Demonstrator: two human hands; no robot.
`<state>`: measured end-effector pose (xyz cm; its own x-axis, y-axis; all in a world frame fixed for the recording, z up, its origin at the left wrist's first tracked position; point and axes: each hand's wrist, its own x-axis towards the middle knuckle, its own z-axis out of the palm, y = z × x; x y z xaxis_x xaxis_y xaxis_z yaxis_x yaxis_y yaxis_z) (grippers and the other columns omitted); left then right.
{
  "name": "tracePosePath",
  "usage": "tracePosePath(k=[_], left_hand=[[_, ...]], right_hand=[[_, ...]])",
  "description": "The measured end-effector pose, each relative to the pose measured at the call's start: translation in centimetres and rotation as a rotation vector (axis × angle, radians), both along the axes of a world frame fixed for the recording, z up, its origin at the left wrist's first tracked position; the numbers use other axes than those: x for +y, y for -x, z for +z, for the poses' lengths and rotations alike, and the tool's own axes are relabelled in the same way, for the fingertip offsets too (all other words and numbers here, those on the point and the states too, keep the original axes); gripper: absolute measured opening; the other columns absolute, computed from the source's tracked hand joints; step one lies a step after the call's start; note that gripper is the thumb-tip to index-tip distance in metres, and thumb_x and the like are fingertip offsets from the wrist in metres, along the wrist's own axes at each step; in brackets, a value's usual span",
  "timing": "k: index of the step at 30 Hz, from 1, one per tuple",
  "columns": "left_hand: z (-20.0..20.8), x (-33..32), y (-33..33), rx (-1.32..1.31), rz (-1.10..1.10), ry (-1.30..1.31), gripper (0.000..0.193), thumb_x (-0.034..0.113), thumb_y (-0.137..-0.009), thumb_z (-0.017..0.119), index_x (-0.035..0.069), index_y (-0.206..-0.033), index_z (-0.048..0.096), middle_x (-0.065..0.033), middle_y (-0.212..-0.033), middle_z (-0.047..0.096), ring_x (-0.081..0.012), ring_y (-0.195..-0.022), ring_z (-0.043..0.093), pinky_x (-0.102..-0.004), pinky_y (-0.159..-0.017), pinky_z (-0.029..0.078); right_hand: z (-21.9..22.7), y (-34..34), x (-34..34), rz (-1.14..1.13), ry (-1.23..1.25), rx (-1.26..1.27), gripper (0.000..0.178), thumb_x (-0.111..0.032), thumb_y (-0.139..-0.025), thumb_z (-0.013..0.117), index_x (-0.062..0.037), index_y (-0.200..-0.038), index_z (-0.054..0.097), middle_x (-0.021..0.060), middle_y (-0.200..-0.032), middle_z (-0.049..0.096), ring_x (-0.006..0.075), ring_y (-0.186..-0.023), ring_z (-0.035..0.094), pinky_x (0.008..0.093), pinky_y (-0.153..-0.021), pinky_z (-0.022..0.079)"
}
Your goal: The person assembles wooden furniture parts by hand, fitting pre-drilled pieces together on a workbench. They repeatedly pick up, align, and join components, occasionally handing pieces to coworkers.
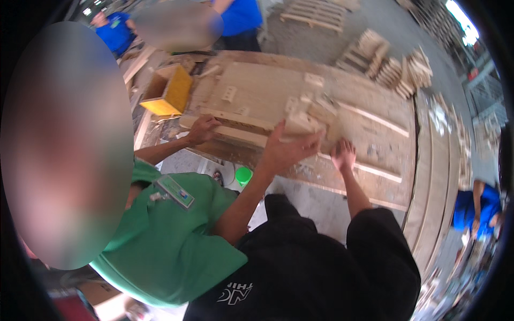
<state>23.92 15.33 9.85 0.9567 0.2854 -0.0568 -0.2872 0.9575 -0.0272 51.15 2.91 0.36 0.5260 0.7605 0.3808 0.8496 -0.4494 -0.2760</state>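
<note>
My right hand [344, 155], coming from a black sleeve, is at the near side of the wooden workbench [375, 115]. Its fingers are bent down over a thin wooden strip [377, 173] that passes under the palm. Just beyond the fingertips lie pale wooden blocks [321, 113], blurred and partly hidden. My left hand does not show. A co-worker in green reaches in from the left: one hand [203, 130] is at the end of a long wooden rail [241, 135], the other hand [294, 147] has its fingers spread beside the blocks.
Another strip [372, 119] lies farther back on the bench. A yellow-sided wooden box [176, 91] stands at the far left. Small drilled blocks [229, 94] lie on a board. Wood stacks [396, 72] and a pallet [316, 13] are beyond. People in blue are at the edges.
</note>
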Motion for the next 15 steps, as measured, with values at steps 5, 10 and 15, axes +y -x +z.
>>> tracePosePath(k=[5,10,15], left_hand=[[7.2,-1.1,-2.0,-0.308,-0.396,1.306,0.111,0.047,-0.080,0.072,-0.011,-0.147,0.006,-0.0229,-0.146,0.022,-0.0277,-0.129,0.029,-0.0311,-0.108,0.032],[5.7,-0.2,-4.5,-0.131,-0.349,0.931,0.111,0.047,-0.081,0.072,-0.012,-0.146,0.004,-0.0235,-0.148,0.019,-0.0256,-0.133,0.026,-0.0318,-0.109,0.032],[4.8,1.1,-6.6,0.348,-0.033,-0.325,0.079,0.027,-0.079,0.079,-0.008,-0.133,0.034,-0.0171,-0.123,0.053,-0.0203,-0.109,0.055,-0.0303,-0.088,0.049]], right_hand=[[-1.1,1.7,-0.2,0.022,-0.077,0.006,0.034,-0.026,-0.078,0.059,-0.0068,-0.106,0.062,0.0120,-0.117,0.062,0.0308,-0.111,0.056,0.0442,-0.095,0.042],[-0.7,0.0,0.3,0.028,-0.067,-0.008,0.040,-0.031,-0.078,0.058,-0.0050,-0.108,0.062,0.0134,-0.123,0.061,0.0303,-0.117,0.054,0.0447,-0.097,0.041],[-1.0,-0.3,0.0,0.033,-0.053,0.004,0.038,-0.031,-0.080,0.057,-0.0051,-0.108,0.061,0.0132,-0.124,0.061,0.0307,-0.118,0.053,0.0456,-0.098,0.040]])
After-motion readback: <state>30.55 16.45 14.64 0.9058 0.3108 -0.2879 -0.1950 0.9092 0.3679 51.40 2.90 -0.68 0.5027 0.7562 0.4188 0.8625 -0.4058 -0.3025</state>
